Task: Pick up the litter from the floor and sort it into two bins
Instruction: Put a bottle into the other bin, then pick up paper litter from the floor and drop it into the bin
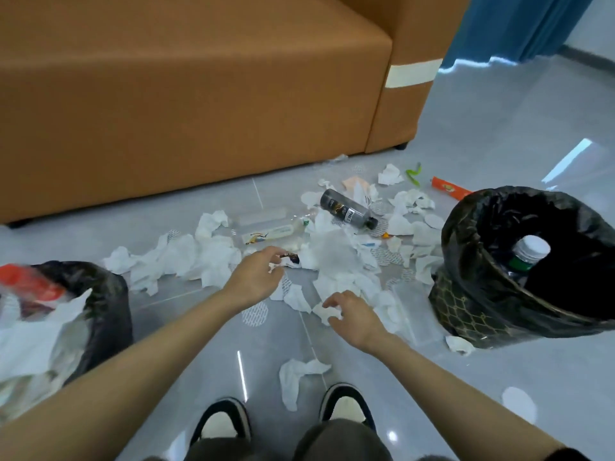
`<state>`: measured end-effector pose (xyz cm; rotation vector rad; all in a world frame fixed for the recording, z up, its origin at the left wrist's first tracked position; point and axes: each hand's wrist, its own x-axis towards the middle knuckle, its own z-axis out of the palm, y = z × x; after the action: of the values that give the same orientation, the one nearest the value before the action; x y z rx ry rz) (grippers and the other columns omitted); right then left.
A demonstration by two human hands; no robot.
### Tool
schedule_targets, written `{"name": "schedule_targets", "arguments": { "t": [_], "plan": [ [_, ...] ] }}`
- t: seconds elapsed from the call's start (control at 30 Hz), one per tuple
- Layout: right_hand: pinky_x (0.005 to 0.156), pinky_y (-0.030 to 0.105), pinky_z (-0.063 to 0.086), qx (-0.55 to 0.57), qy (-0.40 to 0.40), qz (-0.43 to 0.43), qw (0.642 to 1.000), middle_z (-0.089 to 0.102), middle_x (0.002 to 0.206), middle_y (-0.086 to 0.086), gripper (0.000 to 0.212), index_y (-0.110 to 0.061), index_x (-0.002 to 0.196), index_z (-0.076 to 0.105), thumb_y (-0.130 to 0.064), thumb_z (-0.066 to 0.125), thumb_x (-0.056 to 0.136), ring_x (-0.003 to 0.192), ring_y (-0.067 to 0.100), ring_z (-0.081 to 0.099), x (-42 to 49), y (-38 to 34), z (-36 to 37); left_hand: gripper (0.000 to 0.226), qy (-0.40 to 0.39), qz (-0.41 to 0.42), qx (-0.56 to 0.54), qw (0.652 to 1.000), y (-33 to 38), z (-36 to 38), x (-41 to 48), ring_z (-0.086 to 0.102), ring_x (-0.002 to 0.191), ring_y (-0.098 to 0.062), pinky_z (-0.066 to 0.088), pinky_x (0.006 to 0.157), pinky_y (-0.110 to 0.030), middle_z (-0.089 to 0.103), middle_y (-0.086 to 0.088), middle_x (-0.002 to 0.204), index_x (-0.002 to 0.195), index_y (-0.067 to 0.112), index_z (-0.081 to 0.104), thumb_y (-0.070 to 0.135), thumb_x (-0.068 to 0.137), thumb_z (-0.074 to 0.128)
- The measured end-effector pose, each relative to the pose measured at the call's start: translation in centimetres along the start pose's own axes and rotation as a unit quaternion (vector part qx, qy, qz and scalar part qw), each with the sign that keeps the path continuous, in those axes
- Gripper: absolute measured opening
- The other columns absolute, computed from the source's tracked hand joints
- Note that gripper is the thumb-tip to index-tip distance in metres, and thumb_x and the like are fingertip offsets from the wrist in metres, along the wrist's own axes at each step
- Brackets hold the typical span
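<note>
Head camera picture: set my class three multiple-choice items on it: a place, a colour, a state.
1. Where is the white-capped bottle? A in the right bin; B in the left bin; C in a hand.
2. What colour is the sofa? A blue; B orange-brown; C green.
3. How is the dark bottle? A upright; B lying on the floor; C in a bin.
Key: 1 A, its cap shows inside that bin; 2 B, its front shows it; 3 B, it lies flat.
</note>
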<state>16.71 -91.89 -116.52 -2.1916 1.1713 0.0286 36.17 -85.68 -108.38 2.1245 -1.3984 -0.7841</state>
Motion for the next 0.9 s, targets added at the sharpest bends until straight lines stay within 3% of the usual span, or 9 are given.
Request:
{"name": "schedule_targets", "arguments": {
  "t": [0.1,0.23,0.43,0.5,0.6,0.67,0.83,0.9],
  "plan": [
    [0.09,0.02,0.036,0.022,-0.054,-0.004,0.998,0.051,0.123,0.007,0.032,-0.016,0.119,0.06,-0.013,0.057,0.087,0.115,0.02,0.05,1.3,-0.3,2.9,0.037,-0.006,-0.03,-0.021,0.999,-2.9,1.5,0.7,0.055,0.108,-0.02,0.04,0.093,-0.025,0.058,-0.005,0.126,0.131,0.016,0.049,0.014,0.094,0.05],
    [0.074,0.014,0.033,0.015,-0.126,-0.033,0.991,0.059,0.113,0.006,0.035,-0.015,0.114,0.064,-0.014,0.067,0.079,0.093,0.011,0.049,2.7,-0.9,6.3,0.037,-0.011,-0.056,-0.044,0.997,-6.2,3.1,1.1,0.055,0.11,-0.02,0.038,0.09,-0.022,0.057,-0.004,0.126,0.132,0.016,0.048,0.014,0.095,0.048],
    [0.084,0.025,0.043,-0.043,-0.202,-0.072,0.976,0.054,0.103,0.0,0.043,-0.019,0.105,0.065,-0.021,0.081,0.065,0.101,0.017,0.053,3.1,-1.3,9.7,0.037,0.021,-0.081,-0.105,0.991,-8.6,4.6,1.1,0.054,0.104,-0.013,0.036,0.088,-0.018,0.056,-0.001,0.127,0.132,0.017,0.049,0.014,0.095,0.048],
    [0.081,0.025,0.044,-0.053,-0.194,-0.075,0.977,0.051,0.1,-0.001,0.039,-0.019,0.105,0.065,-0.017,0.078,0.067,0.099,0.018,0.054,3.0,-1.3,10.5,0.037,0.041,-0.076,-0.123,0.989,-9.2,5.0,1.0,0.053,0.103,-0.01,0.035,0.087,-0.016,0.057,0.001,0.125,0.131,0.018,0.05,0.014,0.095,0.048],
    [0.073,0.023,0.041,-0.038,-0.178,-0.067,0.981,0.062,0.103,0.003,0.031,-0.015,0.102,0.066,-0.012,0.072,0.072,0.094,0.018,0.058,2.7,-1.3,11.1,0.038,0.066,-0.08,-0.159,0.982,-10.0,5.3,0.9,0.054,0.103,-0.011,0.036,0.087,-0.016,0.057,0.002,0.122,0.131,0.018,0.05,0.013,0.094,0.05],
    [0.07,0.024,0.044,0.003,-0.15,-0.051,0.987,0.064,0.093,0.0,0.025,-0.014,0.095,0.067,-0.009,0.069,0.071,0.087,0.016,0.06,2.7,-1.3,11.2,0.038,0.082,-0.089,-0.179,0.976,-10.6,5.6,0.8,0.054,0.103,-0.01,0.036,0.086,-0.016,0.058,0.002,0.12,0.131,0.018,0.05,0.012,0.094,0.051],
    [0.061,0.009,0.038,0.134,0.004,0.031,0.99,0.058,0.079,-0.011,0.025,-0.019,0.095,0.065,-0.009,0.069,0.073,0.07,0.004,0.054,3.5,-1.3,10.0,0.038,0.096,-0.103,-0.197,0.97,-11.7,6.4,0.1,0.054,0.099,-0.008,0.036,0.085,-0.015,0.057,0.007,0.113,0.13,0.02,0.051,0.011,0.093,0.051],
    [0.063,0.012,0.039,0.153,0.059,0.064,0.984,0.055,0.08,-0.012,0.028,-0.022,0.1,0.063,-0.012,0.07,0.074,0.074,0.006,0.053,3.8,-1.0,9.1,0.038,0.099,-0.105,-0.205,0.968,-12.0,6.7,-0.3,0.054,0.1,-0.008,0.037,0.086,-0.016,0.057,0.007,0.114,0.131,0.019,0.05,0.011,0.094,0.05]
  ]
}}
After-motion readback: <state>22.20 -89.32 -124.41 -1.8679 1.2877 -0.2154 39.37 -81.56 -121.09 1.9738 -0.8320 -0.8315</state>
